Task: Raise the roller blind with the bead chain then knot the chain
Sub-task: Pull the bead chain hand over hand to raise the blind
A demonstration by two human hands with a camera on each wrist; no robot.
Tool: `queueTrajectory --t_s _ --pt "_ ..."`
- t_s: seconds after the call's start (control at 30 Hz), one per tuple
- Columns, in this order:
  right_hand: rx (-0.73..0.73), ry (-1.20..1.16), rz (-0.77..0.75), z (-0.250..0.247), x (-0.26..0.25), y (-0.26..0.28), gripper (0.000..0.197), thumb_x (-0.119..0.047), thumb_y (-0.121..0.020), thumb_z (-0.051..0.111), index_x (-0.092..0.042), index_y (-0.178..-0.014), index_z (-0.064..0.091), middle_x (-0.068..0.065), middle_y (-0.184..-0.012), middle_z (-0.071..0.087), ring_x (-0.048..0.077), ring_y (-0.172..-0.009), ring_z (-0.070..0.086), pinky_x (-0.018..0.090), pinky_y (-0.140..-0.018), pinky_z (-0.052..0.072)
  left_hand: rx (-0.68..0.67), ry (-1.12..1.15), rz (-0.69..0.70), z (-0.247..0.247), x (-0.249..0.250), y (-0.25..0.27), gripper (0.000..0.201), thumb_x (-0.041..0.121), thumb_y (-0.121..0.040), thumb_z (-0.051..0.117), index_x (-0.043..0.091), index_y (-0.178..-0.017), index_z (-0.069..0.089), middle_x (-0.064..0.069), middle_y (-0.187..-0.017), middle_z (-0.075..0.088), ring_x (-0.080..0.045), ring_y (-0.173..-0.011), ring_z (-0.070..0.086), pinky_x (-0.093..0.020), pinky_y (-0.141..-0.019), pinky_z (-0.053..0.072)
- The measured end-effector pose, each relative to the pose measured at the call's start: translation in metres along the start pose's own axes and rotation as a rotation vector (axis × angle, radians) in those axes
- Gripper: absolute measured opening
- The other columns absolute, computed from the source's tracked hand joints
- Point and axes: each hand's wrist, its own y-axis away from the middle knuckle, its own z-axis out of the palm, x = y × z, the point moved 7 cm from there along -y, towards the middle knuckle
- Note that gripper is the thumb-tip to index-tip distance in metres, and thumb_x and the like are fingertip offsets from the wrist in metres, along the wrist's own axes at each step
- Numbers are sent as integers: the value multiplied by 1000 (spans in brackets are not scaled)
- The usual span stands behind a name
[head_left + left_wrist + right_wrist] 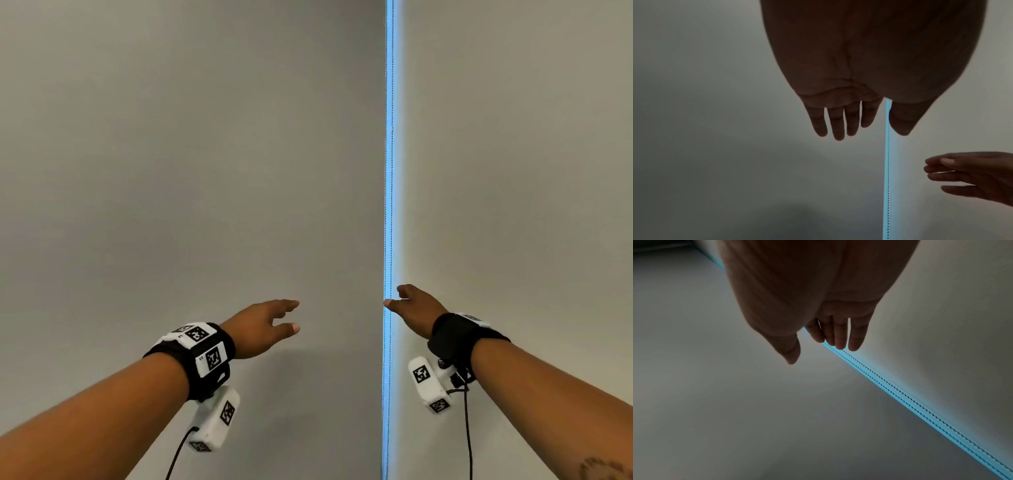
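Note:
A grey roller blind [191, 154] fills the view, lowered. A thin bead chain [387, 171] hangs in two strands down a bright blue gap of light between this blind and the one to its right [513, 154]. My right hand [400, 301] reaches to the chain from the right, fingers straight, its thumb tip right at the gap; I cannot tell whether it touches the chain. In the right wrist view the fingertips [840, 344] lie over the chain [900, 395]. My left hand [291, 317] hovers open left of the chain, holding nothing.
Both wrists carry black straps with white marker blocks [205, 346] and dangling cables [467, 438]. In the left wrist view the chain [888, 170] runs between my left fingers [838, 126] and my right hand [962, 175].

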Motion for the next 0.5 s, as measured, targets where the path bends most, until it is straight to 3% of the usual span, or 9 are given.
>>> queueTrajectory --t_s 0.33,0.43,0.5 --pt "26 -109 59 10 44 -81 73 -37 -97 59 -6 -154 25 14 -158 36 26 -144 38 32 -111 30 -76 10 56 71 12 -130 59 44 -100 51 28 -154 32 5 -159 37 -12 -144 37 -23 -112 30" --pt "59 -201 44 17 44 -98 70 -33 -96 60 -7 -153 27 13 -156 39 25 -141 41 29 -107 32 -32 -58 26 80 1 -156 63 43 -100 52 21 -155 30 0 -162 29 -17 -147 31 -26 -116 25" --pt "88 -268 46 19 43 -110 69 -31 -96 61 -6 -152 28 13 -154 42 24 -139 44 27 -104 32 25 -37 -11 82 -11 -173 66 42 -98 55 17 -154 31 -5 -161 28 -20 -145 34 -28 -115 28"
